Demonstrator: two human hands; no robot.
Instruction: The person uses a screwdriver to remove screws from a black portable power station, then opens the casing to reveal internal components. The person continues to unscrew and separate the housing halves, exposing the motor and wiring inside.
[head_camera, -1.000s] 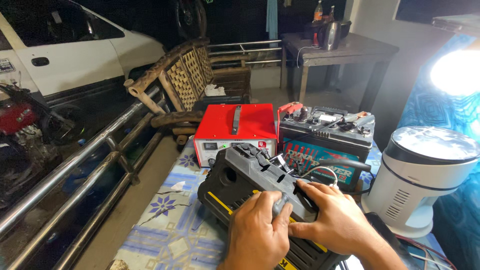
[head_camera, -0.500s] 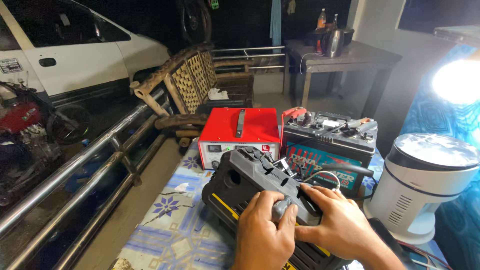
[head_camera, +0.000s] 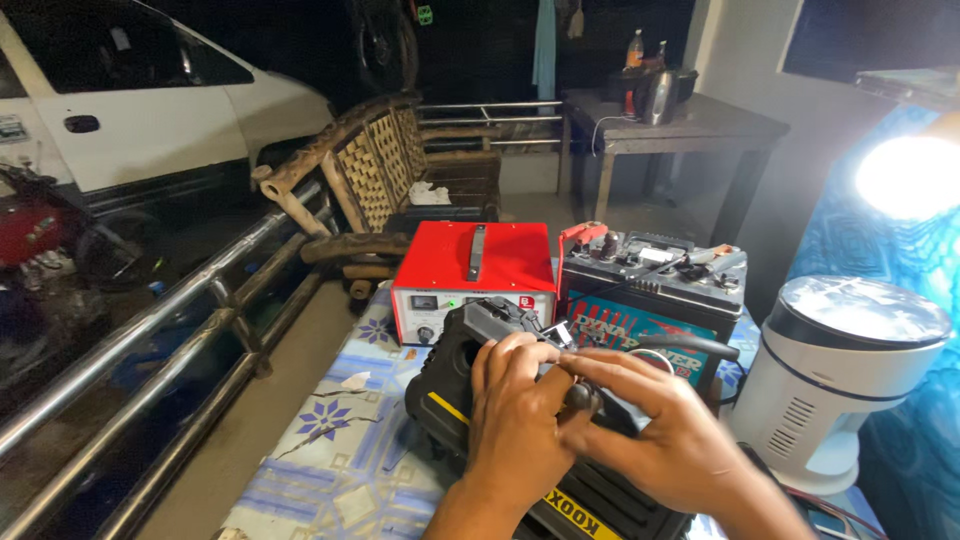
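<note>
A black device with yellow trim (head_camera: 455, 385) lies on the patterned tablecloth in front of me. My left hand (head_camera: 515, 420) rests on top of it, fingers curled over its upper face. My right hand (head_camera: 665, 440) meets the left from the right, and its fingertips pinch a small dark round part (head_camera: 581, 397) on the device. What lies under the hands is hidden.
Behind the device stand a red metal box with dials (head_camera: 473, 280) and a car battery (head_camera: 650, 290) with a red clamp. A white round appliance (head_camera: 845, 375) and a bright lamp (head_camera: 905, 175) are at the right. A steel railing (head_camera: 150, 340) runs along the left.
The view has shifted slightly. My right hand has moved its fingertips onto the small dark part, and the left hand's fingers have spread higher over the device.
</note>
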